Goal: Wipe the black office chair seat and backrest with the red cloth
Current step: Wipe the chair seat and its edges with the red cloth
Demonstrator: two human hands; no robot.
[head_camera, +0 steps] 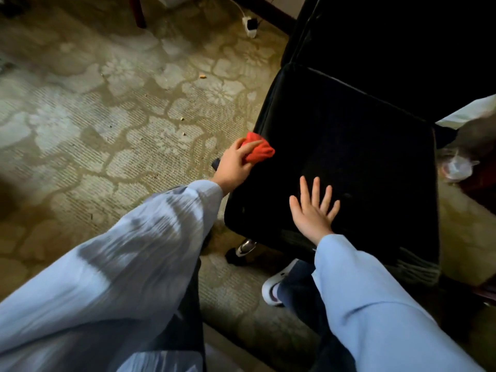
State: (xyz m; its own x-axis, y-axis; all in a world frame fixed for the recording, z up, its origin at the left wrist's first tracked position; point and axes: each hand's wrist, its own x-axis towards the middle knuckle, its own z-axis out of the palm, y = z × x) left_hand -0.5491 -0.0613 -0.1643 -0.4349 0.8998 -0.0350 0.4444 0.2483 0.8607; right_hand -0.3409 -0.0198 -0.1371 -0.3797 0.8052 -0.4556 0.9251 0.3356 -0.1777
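Note:
The black office chair seat (357, 146) fills the right half of the head view, and its dark backrest (397, 44) rises at the top right. My left hand (233, 167) grips the bunched red cloth (259, 150) and holds it against the seat's left edge. My right hand (314, 208) lies flat on the front part of the seat, fingers spread, holding nothing. Both arms wear light blue sleeves.
A patterned beige carpet (107, 116) covers the floor to the left. A white power strip with a plug (250, 26) lies at the top centre. A chair caster (243, 251) and my white shoe (276, 288) are below the seat. Crumpled plastic (456, 167) sits to the right.

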